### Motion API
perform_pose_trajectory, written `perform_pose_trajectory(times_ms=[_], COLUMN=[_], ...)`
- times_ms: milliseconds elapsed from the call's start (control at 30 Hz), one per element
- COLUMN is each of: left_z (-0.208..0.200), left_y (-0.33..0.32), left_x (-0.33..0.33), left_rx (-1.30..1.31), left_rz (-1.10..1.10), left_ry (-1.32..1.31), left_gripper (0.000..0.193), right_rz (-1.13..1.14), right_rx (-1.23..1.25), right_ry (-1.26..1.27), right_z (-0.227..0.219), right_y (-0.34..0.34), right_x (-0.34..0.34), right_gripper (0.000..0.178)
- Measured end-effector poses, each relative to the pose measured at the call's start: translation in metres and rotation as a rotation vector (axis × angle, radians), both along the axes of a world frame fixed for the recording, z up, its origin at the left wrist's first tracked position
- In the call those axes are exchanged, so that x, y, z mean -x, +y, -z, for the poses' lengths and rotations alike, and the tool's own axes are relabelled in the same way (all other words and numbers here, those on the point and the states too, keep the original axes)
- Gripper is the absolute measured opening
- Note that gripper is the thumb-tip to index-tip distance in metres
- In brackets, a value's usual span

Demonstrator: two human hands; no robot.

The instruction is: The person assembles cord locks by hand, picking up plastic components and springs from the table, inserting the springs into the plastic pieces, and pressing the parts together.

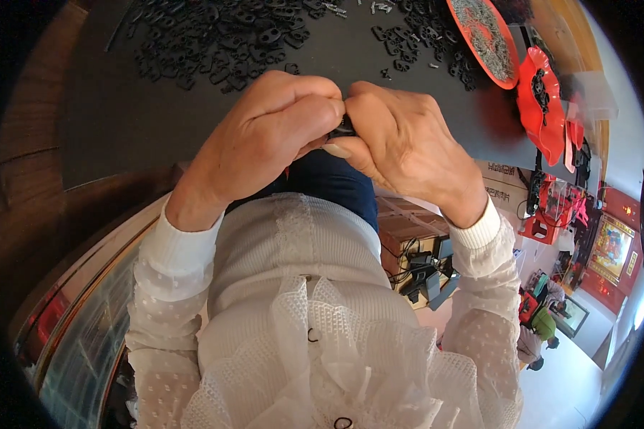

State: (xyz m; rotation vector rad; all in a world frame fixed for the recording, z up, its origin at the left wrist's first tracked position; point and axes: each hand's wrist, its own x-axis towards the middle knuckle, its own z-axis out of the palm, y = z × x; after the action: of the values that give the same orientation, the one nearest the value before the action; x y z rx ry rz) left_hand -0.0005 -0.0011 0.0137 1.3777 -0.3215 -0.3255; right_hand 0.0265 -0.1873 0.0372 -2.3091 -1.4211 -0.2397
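Note:
My left hand (272, 132) and my right hand (408, 139) meet above the near edge of the dark table. Between their pinched fingertips is a small black plastic part (343, 129), mostly hidden by the fingers. Both hands are closed on it, the right thumb lying under its lower side. Beyond my hands, a large spread of similar black plastic parts (229, 36) lies on the table. A smaller group of black parts (408, 43) lies to the right, with a few small metal springs (381, 7) near it.
At the right stand a red tray (509, 82) of small metal pieces and a red wavy-rimmed dish (547, 139) with black parts in it. Cardboard boxes (504, 189) and a box holding black devices (429, 275) stand below. Other people (544, 325) are far off at right.

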Motion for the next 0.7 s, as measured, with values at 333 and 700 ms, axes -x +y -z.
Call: perform_pose_trajectory(times_ms=[333, 700], left_z=[-0.001, -0.005], left_y=[0.0, -0.002], left_x=[0.0, 0.001], left_rx=[0.058, 0.016], left_rz=[0.008, 0.013], left_ry=[0.045, 0.103], left_gripper=[0.028, 0.03], right_rz=[0.0, 0.158], right_rx=[-0.058, -0.293], right_ry=[0.124, 0.71], right_z=[-0.001, -0.005], right_y=[0.005, -0.014], right_x=[-0.001, 0.008], right_gripper=[0.028, 0.036])
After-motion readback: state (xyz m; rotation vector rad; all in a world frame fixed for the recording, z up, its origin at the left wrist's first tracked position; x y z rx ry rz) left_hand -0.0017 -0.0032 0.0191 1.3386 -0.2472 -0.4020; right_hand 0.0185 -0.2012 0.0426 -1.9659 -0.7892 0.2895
